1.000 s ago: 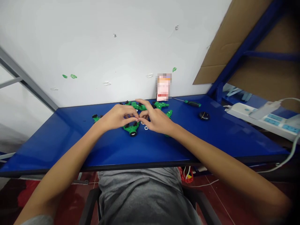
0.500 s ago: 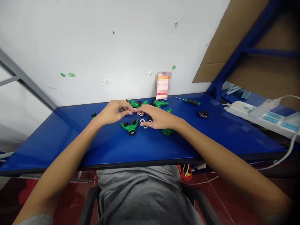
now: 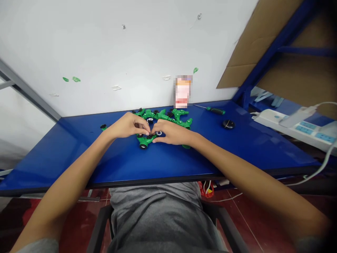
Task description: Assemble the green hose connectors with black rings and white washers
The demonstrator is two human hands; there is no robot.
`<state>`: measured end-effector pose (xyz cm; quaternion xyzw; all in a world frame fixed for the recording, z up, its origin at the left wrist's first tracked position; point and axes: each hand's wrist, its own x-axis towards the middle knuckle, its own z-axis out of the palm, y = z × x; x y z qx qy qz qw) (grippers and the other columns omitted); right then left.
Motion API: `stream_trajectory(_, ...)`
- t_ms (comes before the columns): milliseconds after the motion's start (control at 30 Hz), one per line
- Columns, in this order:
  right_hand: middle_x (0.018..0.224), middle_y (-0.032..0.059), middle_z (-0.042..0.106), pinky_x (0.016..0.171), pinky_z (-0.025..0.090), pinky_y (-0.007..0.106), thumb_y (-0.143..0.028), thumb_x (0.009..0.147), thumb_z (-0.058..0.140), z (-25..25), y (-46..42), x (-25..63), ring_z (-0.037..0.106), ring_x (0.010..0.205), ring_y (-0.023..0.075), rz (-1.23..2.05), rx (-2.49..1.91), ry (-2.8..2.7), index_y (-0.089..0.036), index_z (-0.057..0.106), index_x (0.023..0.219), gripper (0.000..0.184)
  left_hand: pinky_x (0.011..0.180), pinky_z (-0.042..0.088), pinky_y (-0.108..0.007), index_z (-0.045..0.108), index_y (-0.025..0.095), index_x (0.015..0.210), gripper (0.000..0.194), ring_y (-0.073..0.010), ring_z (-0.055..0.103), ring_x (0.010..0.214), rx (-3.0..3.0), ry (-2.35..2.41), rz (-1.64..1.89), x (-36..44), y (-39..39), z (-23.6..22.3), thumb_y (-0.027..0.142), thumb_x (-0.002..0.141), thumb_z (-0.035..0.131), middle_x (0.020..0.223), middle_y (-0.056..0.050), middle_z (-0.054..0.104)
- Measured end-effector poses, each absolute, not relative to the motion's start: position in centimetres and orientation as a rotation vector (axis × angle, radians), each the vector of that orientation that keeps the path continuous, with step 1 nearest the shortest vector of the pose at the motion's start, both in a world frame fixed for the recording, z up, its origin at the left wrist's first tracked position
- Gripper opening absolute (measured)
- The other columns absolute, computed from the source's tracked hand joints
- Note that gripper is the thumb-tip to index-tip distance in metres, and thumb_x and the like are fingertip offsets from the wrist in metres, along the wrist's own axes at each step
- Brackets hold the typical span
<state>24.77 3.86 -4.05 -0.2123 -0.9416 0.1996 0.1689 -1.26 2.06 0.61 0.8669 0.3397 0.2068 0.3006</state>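
Left hand (image 3: 129, 125) and right hand (image 3: 171, 133) curl onto a green Y hose fitting (image 3: 145, 140), can't tell if they're gripping, on a blue table (image 3: 79, 154).

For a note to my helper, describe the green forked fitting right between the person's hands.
Start at the blue table against the white wall. Near its middle lies a cluster of green plastic fittings. The forked fitting sits at the front of the cluster, between the left hand and the right hand, with fingertips of both on it and a black-ended stem pointing toward the person.
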Motion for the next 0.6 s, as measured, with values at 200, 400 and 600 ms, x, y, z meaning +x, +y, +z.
stream_trajectory(200, 0.104, 0.0102, 0.077, 0.092, 0.046, 0.039, -0.037, 0.100, 0.077, -4.0, 3.7, 24.7, 0.060, 0.103, 0.0277, 0.570, -0.578, -2.673, -0.017, 0.078, 0.112, 0.024, 0.066, 0.051, -0.023, 0.084, 0.018, 0.093, 0.027, -0.0142, 0.072, 0.071, 2.393, 0.868, 0.527, -1.1, 2.1, 0.3, 0.044, 0.097, 0.079, 0.085, -0.005, 0.082)
stream_trajectory(400, 0.099, 0.0102, 0.076, 0.088, 0.046, 0.038, -0.036, 0.098, 0.081, -4.0, 3.6, 24.5, 0.060, 0.099, 0.0273, 0.523, -0.552, -2.670, -0.015, 0.079, 0.109, 0.023, 0.076, 0.053, -0.024, 0.082, 0.020, 0.098, 0.016, -0.0154, 0.075, 0.080, 2.616, 0.790, 0.513, -0.8, 1.6, 0.9, 0.030, 0.103, 0.070, 0.094, -0.004, 0.083)
stream_trajectory(600, 0.100, 0.0100, 0.076, 0.087, 0.047, 0.037, -0.035, 0.098, 0.081, -4.4, 3.5, 24.3, 0.062, 0.098, 0.0269, 0.553, -0.544, -2.660, -0.016, 0.079, 0.112, 0.024, 0.079, 0.050, -0.026, 0.078, 0.021, 0.096, 0.017, -0.0164, 0.073, 0.082, 2.843, 0.772, 0.357, -1.2, 1.1, 1.6, 0.022, 0.105, 0.064, 0.095, -0.003, 0.081)
